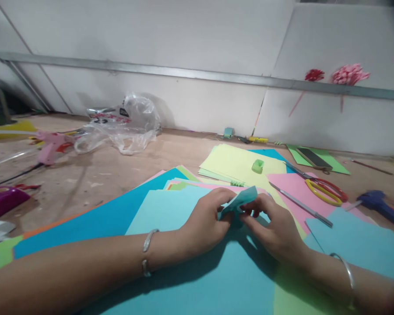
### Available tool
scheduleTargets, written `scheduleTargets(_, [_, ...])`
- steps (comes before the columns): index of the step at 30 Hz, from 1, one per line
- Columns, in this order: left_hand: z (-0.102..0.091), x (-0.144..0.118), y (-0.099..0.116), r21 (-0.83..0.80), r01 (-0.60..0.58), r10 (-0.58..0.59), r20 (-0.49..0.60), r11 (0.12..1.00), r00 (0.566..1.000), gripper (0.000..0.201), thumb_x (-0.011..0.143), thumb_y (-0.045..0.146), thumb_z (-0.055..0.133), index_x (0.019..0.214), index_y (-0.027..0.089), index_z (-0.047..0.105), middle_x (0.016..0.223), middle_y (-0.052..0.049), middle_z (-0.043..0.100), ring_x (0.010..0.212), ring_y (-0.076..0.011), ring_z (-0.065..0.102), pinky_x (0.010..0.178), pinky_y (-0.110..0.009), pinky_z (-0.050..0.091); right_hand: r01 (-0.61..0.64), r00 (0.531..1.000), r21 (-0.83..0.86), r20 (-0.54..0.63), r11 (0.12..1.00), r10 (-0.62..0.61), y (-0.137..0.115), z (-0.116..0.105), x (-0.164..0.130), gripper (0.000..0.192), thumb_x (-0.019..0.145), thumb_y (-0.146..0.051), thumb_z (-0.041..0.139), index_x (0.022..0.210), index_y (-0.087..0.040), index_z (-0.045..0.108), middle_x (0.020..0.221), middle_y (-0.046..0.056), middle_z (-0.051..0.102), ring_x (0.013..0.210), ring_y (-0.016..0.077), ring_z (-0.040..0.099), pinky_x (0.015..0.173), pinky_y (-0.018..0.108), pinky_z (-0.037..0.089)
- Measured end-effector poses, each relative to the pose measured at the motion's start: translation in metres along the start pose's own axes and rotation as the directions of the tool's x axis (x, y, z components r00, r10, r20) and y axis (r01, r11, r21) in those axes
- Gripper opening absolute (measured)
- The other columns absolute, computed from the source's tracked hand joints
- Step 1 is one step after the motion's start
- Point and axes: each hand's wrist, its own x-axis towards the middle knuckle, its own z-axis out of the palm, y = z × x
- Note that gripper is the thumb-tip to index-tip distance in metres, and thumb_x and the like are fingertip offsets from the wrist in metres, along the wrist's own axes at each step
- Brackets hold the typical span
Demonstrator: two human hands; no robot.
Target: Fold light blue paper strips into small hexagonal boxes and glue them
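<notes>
Turquoise paper, a small folded piece, sits pinched between both hands above a spread of coloured sheets. The left hand grips its near edge with thumb and curled fingers, and the right hand closes narrowly on the other side; each wrist wears a thin silver bangle. Beneath them lies a large light-blue paper sheet overlapping a darker blue sheet. Beyond the hands a pale yellow sheet carries a small green paper cube. To the right, yellow-and-red-handled scissors rest on a pink sheet, near a thin grey metal rod. A crumpled clear plastic bag lies far left on the wooden tabletop.
</notes>
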Motion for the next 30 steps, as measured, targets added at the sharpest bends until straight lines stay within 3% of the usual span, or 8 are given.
scheduleTargets(2, [-0.001, 0.000, 0.001, -0.003, -0.017, 0.017, 0.012, 1.000, 1.000, 0.021, 0.079, 0.007, 0.054, 0.091, 0.019, 0.066, 0.094, -0.006, 0.066, 0.093, -0.0205, 0.060, 0.083, -0.036, 0.050, -0.112, 0.994, 0.114, 0.001, 0.987, 0.113, -0.002, 0.000, 0.000, 0.014, 0.084, -0.026, 0.064, 0.094, -0.020, 0.056, 0.079, 0.000, 0.064, 0.067, 0.0132, 0.059, 0.062, 0.026, 0.050])
scheduleTargets(4, [-0.002, 0.000, 0.003, 0.018, -0.020, 0.019, 0.010, 1.000, 1.000, 0.019, 0.084, 0.011, 0.053, 0.093, 0.019, 0.068, 0.093, -0.006, 0.064, 0.090, -0.0191, 0.060, 0.080, -0.035, 0.051, -0.138, 0.990, 0.169, 0.036, 0.976, 0.134, -0.003, 0.000, 0.000, 0.015, 0.085, -0.027, 0.062, 0.097, -0.020, 0.056, 0.083, 0.001, 0.065, 0.069, 0.0135, 0.060, 0.062, 0.026, 0.050])
scheduleTargets(7, [-0.003, 0.000, 0.003, 0.086, -0.024, 0.026, -0.019, 0.996, 0.999, 0.018, 0.088, 0.014, 0.051, 0.093, 0.019, 0.068, 0.089, -0.005, 0.063, 0.084, -0.0177, 0.059, 0.075, -0.033, 0.050, -0.091, 0.994, 0.093, 0.062, 0.991, 0.086, -0.005, -0.002, 0.000, 0.006, 0.087, -0.026, 0.058, 0.089, -0.020, 0.060, 0.081, 0.001, 0.064, 0.068, 0.0131, 0.057, 0.062, 0.026, 0.048])
scheduleTargets(11, [-0.004, -0.001, 0.000, 0.158, -0.077, 0.085, -0.045, 0.984, 0.995, 0.022, 0.084, 0.008, 0.049, 0.098, 0.019, 0.063, 0.090, -0.004, 0.067, 0.082, -0.0172, 0.060, 0.074, -0.032, 0.049, -0.055, 0.998, -0.009, 0.042, 0.998, 0.055, -0.008, -0.003, 0.000, 0.010, 0.084, -0.021, 0.058, 0.075, -0.019, 0.058, 0.066, -0.002, 0.057, 0.059, 0.0119, 0.050, 0.055, 0.024, 0.042])
scheduleTargets(17, [-0.007, -0.003, 0.003, 0.353, -0.202, 0.214, 0.005, 0.914, 0.977, 0.018, 0.082, 0.008, 0.047, 0.090, 0.019, 0.059, 0.083, -0.004, 0.063, 0.072, -0.0160, 0.056, 0.063, -0.027, 0.044, -0.012, 0.998, 0.014, 0.058, 1.000, 0.011, -0.015, -0.004, 0.001, 0.010, 0.082, -0.016, 0.055, 0.074, -0.019, 0.057, 0.065, -0.003, 0.057, 0.059, 0.0109, 0.051, 0.056, 0.022, 0.042])
scheduleTargets(24, [-0.009, -0.002, 0.004, 0.385, -0.204, 0.203, 0.045, 0.900, 0.978, 0.021, 0.074, 0.006, 0.052, 0.088, 0.019, 0.061, 0.081, -0.003, 0.063, 0.071, -0.0161, 0.058, 0.062, -0.026, 0.044, 0.005, 0.999, -0.011, 0.048, 1.000, -0.005, -0.016, -0.004, 0.000, 0.009, 0.081, -0.015, 0.054, 0.074, -0.020, 0.057, 0.063, -0.003, 0.057, 0.057, 0.0102, 0.051, 0.054, 0.021, 0.042])
scheduleTargets(30, [-0.008, -0.001, 0.000, 0.422, -0.271, 0.300, -0.003, 0.865, 0.954, 0.023, 0.077, 0.004, 0.048, 0.079, 0.019, 0.066, 0.072, -0.002, 0.061, 0.064, -0.0142, 0.057, 0.057, -0.024, 0.043, 0.053, 0.996, -0.051, 0.075, 0.997, -0.049, -0.016, -0.003, -0.002, 0.006, 0.081, -0.015, 0.055, 0.085, -0.019, 0.059, 0.072, -0.001, 0.064, 0.062, 0.0116, 0.055, 0.057, 0.022, 0.045])
